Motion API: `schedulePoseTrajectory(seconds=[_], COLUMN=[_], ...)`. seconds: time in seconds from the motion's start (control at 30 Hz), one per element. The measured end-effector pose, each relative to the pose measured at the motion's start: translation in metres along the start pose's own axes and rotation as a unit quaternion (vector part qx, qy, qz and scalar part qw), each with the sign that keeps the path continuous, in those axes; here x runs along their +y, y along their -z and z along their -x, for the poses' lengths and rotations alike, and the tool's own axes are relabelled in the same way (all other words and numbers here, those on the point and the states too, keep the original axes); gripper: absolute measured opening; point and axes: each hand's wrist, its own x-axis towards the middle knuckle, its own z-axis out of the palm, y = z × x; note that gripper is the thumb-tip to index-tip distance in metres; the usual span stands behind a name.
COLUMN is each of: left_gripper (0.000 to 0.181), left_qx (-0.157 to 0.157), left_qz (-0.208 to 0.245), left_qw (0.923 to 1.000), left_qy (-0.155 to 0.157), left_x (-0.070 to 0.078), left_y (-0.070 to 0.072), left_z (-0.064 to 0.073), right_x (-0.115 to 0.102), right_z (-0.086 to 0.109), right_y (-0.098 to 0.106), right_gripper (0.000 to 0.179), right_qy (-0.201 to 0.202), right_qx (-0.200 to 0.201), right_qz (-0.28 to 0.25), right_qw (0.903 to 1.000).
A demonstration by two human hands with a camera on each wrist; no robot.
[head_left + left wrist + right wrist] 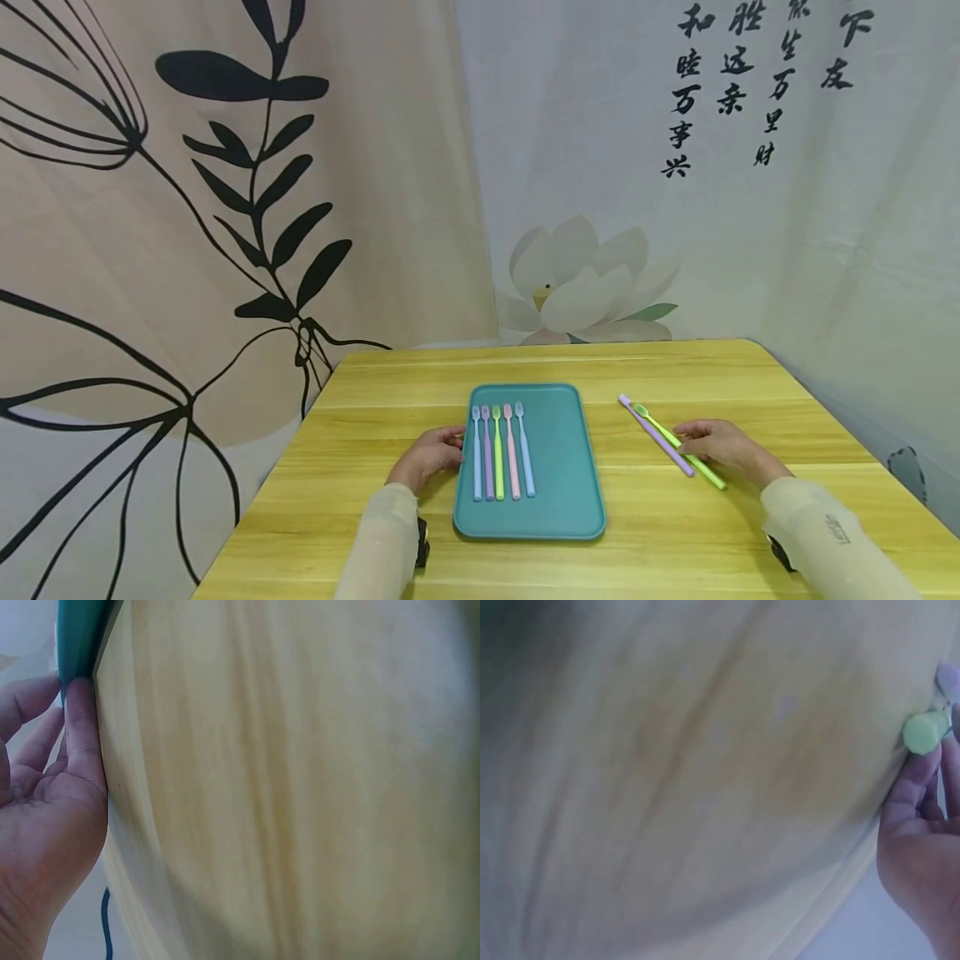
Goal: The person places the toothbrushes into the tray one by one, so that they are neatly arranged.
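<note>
My left hand (pixel 433 457) is at the left edge of a teal tray (pixel 555 508), thumb and fingers pinching its rim; the left wrist view shows the tray's edge (pixel 81 637) between them. Several toothbrushes lie side by side in the tray: a blue one (pixel 477 467), a purple one (pixel 488 462), a green one (pixel 498 467), a pink one (pixel 513 462) and another blue one (pixel 527 458). Right of the tray, my right hand (pixel 726 446) pinches a yellow-green toothbrush (pixel 708 475), whose handle end shows in the right wrist view. Close alongside it lies a purple toothbrush (pixel 652 432).
A wooden table (pixel 390 383) carries everything, with bare wood between the tray and the two loose toothbrushes. Printed curtains (pixel 405 167) hang behind the table's far edge and along its sides.
</note>
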Motion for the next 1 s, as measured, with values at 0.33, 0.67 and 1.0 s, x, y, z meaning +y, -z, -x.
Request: schedulePoseTrajectory(seconds=[0.33, 0.67, 1.0], left_gripper=[0.061, 0.062, 0.062], left_qx=[0.009, 0.011, 0.009], left_qz=[-0.002, 0.006, 0.002], left_qw=[0.9999, 0.9999, 1.0], left_qy=[0.008, 0.006, 0.001], left_x=[-0.001, 0.0, 0.0], left_y=[0.0, -0.001, -0.001], left_z=[-0.001, 0.0, 0.001], right_x=[-0.003, -0.012, -0.008], right_z=[-0.004, 0.0, -0.002], right_y=[-0.002, -0.004, -0.005], right_gripper=[0.052, 0.04, 0.04], right_qy=[-0.005, -0.001, -0.014], right_qx=[0.004, 0.027, 0.047], right_qz=[0.018, 0.045, 0.042], right_qw=[0.9998, 0.9986, 0.9979])
